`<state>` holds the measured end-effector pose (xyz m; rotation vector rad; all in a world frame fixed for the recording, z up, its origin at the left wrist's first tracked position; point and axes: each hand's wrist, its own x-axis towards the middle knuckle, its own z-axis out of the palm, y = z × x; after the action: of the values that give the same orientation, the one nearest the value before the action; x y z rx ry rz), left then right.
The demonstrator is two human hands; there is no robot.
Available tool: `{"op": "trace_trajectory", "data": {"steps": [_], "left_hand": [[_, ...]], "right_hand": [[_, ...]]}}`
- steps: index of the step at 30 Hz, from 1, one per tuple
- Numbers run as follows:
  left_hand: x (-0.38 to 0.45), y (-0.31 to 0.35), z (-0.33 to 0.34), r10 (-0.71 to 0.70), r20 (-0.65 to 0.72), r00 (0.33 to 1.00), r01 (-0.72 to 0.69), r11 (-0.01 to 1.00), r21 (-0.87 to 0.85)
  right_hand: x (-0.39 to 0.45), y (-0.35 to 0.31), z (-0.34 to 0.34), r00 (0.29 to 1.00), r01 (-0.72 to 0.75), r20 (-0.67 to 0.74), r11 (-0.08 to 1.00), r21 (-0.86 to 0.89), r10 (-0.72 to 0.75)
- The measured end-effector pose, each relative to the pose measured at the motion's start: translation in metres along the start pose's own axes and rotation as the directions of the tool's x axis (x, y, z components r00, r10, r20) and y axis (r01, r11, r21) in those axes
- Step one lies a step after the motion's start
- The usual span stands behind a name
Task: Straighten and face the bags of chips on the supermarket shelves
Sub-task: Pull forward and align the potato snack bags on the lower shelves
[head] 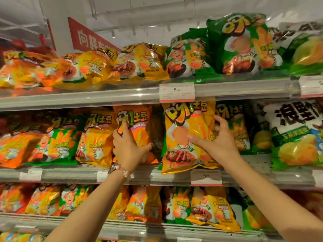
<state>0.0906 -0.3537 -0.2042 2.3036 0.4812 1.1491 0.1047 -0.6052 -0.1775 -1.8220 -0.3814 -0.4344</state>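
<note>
On the middle shelf (70, 173) an orange chip bag (139, 123) stands upright, and my left hand (128, 147) grips its lower left part, fingers spread over the front and thumb at its right edge. To its right a yellow chip bag (181, 130) stands upright with its front facing me and its bottom over the shelf lip. My right hand (216, 142) holds that bag's right side, thumb on the front and fingers curled round the edge. A dark gap separates the two bags.
Yellow, orange and green chip bags lean in rows on the top shelf (87, 98) and lower shelf (122, 224). White and green bags (295, 133) stand at the right. Price tags (176, 92) hang on the shelf rails. A red sign (87, 37) hangs behind the top shelf.
</note>
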Motion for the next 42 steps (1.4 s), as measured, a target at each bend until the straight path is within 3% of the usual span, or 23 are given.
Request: {"op": "trace_trajectory", "data": {"steps": [6, 12, 27, 42], "left_hand": [[0.022, -0.001, -0.028, 0.035, 0.081, 0.996, -0.018, 0.979, -0.202], [0.032, -0.024, -0.07, 0.131, 0.16, 0.978, -0.115, 0.988, -0.1], [0.05, -0.086, -0.14, 0.132, 0.231, 0.964, -0.119, 0.99, -0.07], [0.037, -0.084, -0.126, 0.13, 0.208, 0.969, -0.102, 0.984, -0.143]], "right_hand": [[-0.004, -0.01, 0.012, 0.998, -0.022, -0.064, 0.999, -0.037, 0.02], [-0.006, -0.028, 0.038, 0.997, -0.015, -0.073, 0.987, -0.159, 0.003], [-0.013, -0.057, 0.161, 0.989, -0.027, -0.145, 0.966, -0.257, -0.011], [-0.001, -0.03, 0.196, 0.999, -0.028, 0.015, 0.946, -0.323, 0.034]]}}
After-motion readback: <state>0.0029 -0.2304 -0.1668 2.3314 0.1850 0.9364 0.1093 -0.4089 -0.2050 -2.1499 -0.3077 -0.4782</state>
